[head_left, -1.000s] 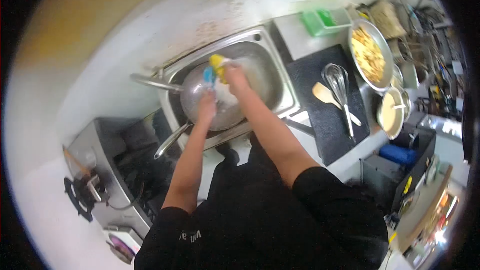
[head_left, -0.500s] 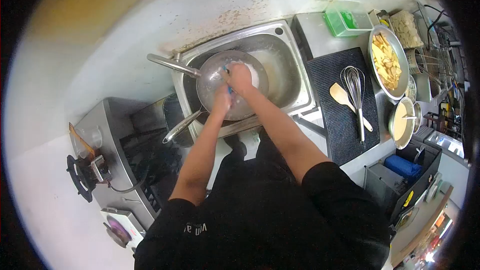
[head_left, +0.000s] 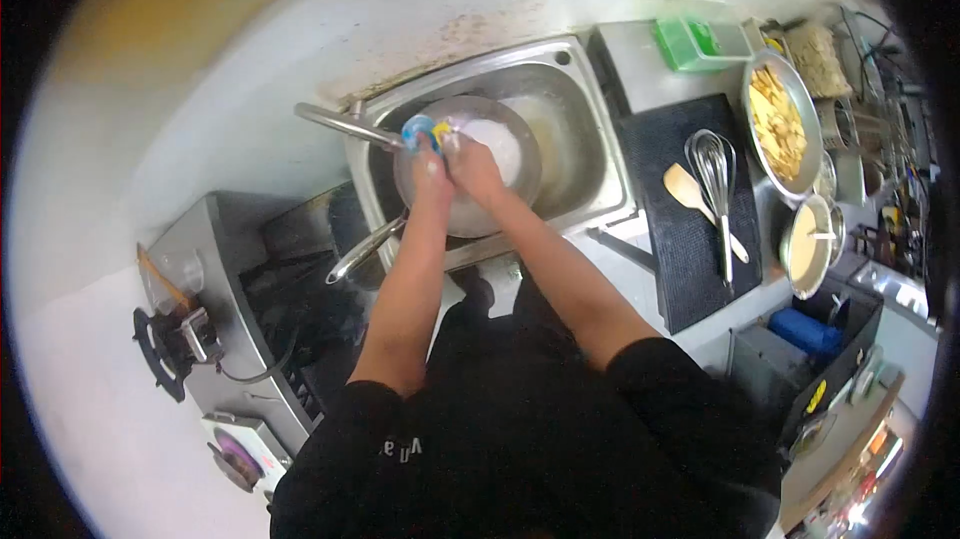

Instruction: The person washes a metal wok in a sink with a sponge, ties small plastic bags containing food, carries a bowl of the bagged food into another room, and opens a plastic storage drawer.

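A large metal pan [head_left: 478,216] sits in the steel sink [head_left: 575,144], its long handle [head_left: 362,251] resting out over the near left rim. White suds lie in the pan. Over it, my left hand [head_left: 432,177] is closed around a blue and white round item [head_left: 421,129] just below the faucet [head_left: 345,123]; its exact kind is unclear. My right hand [head_left: 472,167] is closed close beside it, gripping a yellow piece that looks like a sponge [head_left: 443,132]. Both hands are slightly blurred, and the fingers partly hide what they hold.
To the right, a whisk [head_left: 713,189] and a spatula [head_left: 690,194] lie on a black mat [head_left: 672,284]. Beyond stand a bowl of cut yellow pieces [head_left: 778,129], a bowl of pale batter [head_left: 803,249] and a green container [head_left: 685,47]. A stove [head_left: 225,269] is at left.
Both hands have moved up and left toward the faucet. The blue item, mostly hidden between the hands before, now shows beyond my left fingers, and the yellow piece has come into sight.
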The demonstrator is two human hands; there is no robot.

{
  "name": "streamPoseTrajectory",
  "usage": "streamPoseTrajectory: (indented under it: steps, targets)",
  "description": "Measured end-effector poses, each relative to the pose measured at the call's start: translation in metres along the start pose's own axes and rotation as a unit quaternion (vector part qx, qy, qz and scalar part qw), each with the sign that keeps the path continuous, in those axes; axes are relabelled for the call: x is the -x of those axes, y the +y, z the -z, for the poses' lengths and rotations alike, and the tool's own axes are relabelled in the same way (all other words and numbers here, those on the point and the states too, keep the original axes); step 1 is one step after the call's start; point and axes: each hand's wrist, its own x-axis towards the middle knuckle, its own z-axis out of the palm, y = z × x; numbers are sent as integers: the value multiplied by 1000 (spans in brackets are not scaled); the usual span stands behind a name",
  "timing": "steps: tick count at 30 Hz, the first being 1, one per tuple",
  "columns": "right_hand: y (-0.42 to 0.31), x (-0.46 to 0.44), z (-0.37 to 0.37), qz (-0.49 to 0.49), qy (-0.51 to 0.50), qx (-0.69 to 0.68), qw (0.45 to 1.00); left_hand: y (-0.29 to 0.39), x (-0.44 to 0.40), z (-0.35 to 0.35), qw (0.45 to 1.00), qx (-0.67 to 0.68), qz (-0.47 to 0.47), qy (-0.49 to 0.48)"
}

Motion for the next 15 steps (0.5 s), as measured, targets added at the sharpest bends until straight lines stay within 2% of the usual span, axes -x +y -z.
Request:
streamPoseTrajectory:
  steps: [1,2,3,4,5,6,7,8,9,10,12,13,15]
  targets:
    - [-5,3,-3,-11,-25,13,1000,13,-8,-3,987,-135,-65,66]
    - [-9,8,-6,-25,-50,29,998,22,-13,-3,947,-265,-121,134]
    - [-2,16,-13,-59,-56,70,994,31,-14,3,885,-363,-258,137]
    - [7,21,-14,-58,-57,69,994,41,-18,6,884,-364,-258,139]
    - [20,26,-14,-147,-90,-52,984,53,-26,8,826,-407,-360,150]
    - [24,28,-11,-234,-119,-172,950,62,-35,10,755,-445,-456,155]
    - [26,27,-11,-237,-114,-171,949,67,-43,11,756,-447,-453,151]
    - [20,22,-7,-302,-123,-328,886,69,-55,13,667,-491,-526,192]
    - [13,19,-2,-355,-127,-475,795,71,-59,12,567,-525,-592,230]
    - [6,19,2,-356,-118,-474,797,72,-62,13,571,-526,-590,223]
    - [-10,18,8,-320,-159,-584,729,78,-56,8,758,-458,-424,188]
    - [-15,18,8,-329,-164,-588,720,82,-53,8,762,-458,-422,179]
    - [-16,18,3,-290,-183,-622,704,88,-49,19,695,-537,-466,104]
